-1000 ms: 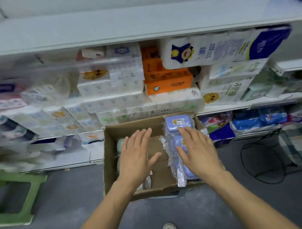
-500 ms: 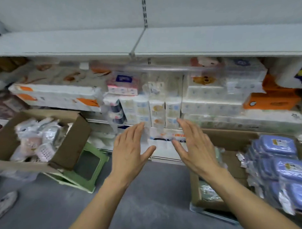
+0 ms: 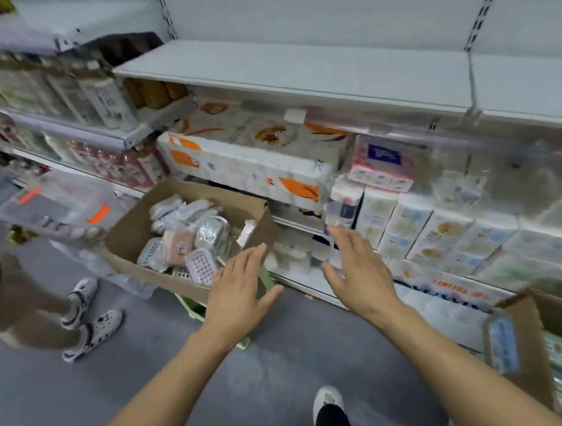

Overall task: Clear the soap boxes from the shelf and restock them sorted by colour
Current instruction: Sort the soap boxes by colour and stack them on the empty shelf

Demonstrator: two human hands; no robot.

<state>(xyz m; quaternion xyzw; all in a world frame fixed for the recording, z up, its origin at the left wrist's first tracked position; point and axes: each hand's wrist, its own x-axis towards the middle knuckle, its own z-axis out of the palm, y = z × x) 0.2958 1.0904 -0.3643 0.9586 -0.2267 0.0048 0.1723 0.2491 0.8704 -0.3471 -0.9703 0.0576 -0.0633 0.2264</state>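
Two hands hang bare over the floor, left hand (image 3: 238, 294) and right hand (image 3: 355, 272) each with its grip released, fingers spread, grasping nothing. Wrapped soap boxes (image 3: 189, 238) fill a cardboard box (image 3: 129, 236) at left, more sit in another box (image 3: 523, 345) at right. Clearing looks done: the top shelf (image 3: 310, 73) is bare. Restocking by colour looks not yet begun.

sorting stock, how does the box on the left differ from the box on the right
The left box sits whole in view on a green stool, holding pink, white and silver wrapped soap boxes. The right box is cut off by the frame edge; a blue wrapped pack shows at its near side. Both are open brown cardboard.
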